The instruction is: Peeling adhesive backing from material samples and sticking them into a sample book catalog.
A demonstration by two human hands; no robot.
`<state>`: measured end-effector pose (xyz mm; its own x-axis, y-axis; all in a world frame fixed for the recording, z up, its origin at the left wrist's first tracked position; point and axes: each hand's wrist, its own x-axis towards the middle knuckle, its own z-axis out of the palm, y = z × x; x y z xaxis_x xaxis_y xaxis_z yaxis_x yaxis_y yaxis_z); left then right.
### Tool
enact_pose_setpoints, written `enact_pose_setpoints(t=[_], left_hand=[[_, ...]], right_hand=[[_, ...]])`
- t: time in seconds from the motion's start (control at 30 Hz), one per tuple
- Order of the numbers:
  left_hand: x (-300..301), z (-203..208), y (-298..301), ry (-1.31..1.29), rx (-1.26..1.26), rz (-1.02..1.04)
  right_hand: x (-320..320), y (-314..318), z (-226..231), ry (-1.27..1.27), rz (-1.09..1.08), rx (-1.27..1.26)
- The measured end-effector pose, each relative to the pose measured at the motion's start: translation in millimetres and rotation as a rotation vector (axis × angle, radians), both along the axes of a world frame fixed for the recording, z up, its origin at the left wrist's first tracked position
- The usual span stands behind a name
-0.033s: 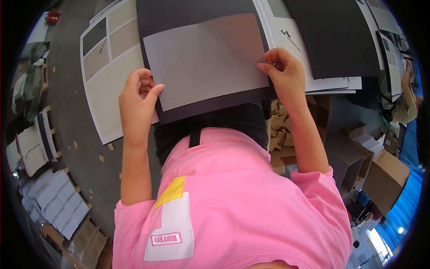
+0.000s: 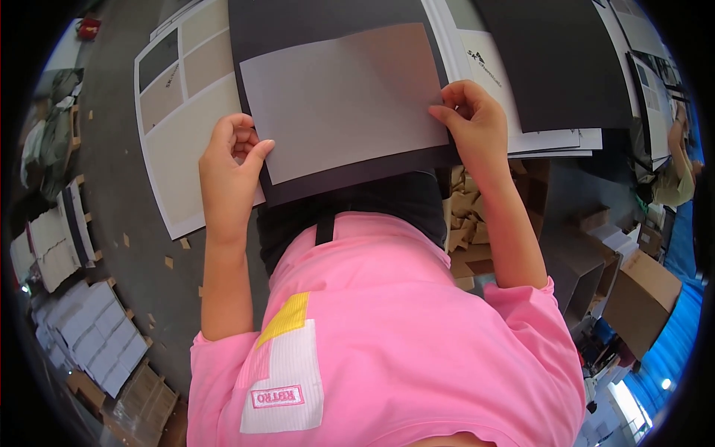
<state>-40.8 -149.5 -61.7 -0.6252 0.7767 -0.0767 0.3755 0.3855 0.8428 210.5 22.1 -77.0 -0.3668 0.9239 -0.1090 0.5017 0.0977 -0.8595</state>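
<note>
Now: left hand (image 2: 227, 167) curled, pinching grey sheet (image 2: 342, 100) at left edge; right hand (image 2: 473, 127) pinching right edge. Sheet flat on black board (image 2: 328, 30). Open carton (image 2: 644, 298) at right, contents indiscernible.

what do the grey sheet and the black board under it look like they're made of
Grey sheet: likely thin paper or card, matte; it lies flat with crisp edges and an even, soft sheen. Black board: probably stiffer card, matte and dark, no glare. Both hands, left hand and right hand, pinch their edges.

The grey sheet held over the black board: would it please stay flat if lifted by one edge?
Probably not: the grey sheet looks thin, so it would likely droop. Both hands, left hand and right hand, pinch its edges, suggesting it is light and slides easily on the black board.
</note>
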Motion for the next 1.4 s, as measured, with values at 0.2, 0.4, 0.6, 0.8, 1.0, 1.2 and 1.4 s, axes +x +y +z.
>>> enact_pose_setpoints(t=[0.2, 0.4, 0.6, 0.8, 1.0, 1.2, 1.4], left_hand=[[-2.2, 1.5, -4.5, -0.014, -0.006, 0.017], [-4.4, -0.2, 0.1, -0.029, -0.016, -0.030], [-9.1, 3.2, 0.0, -0.044, -0.021, -0.033], [-12.9, 1.9, 0.6, -0.115, -0.038, -0.065], [-12.8, 1.2, 2.1, -0.124, -0.052, -0.026], [-11.8, 6.1, 4.3, -0.139, -0.062, -0.007], [-12.8, -0.4, 9.7, -0.153, -0.071, -0.020]], right_hand=[[-3.8, -22.5, -0.4, -0.493, 0.006, 0.706], [-32.0, -97.3, -7.9, -0.259, 0.993, 0.582], [-7.1, -52.3, 1.5, -0.448, 0.784, 0.494], [-3.0, -7.7, -15.4, -0.595, 0.479, 0.700], [-43.8, -33.5, -9.9, -0.385, 0.875, 0.614], [-19.4, 86.1, -32.9, -0.779, 0.351, 0.780], [-56.0, -5.1, -4.6, -0.402, 0.873, 0.588]])
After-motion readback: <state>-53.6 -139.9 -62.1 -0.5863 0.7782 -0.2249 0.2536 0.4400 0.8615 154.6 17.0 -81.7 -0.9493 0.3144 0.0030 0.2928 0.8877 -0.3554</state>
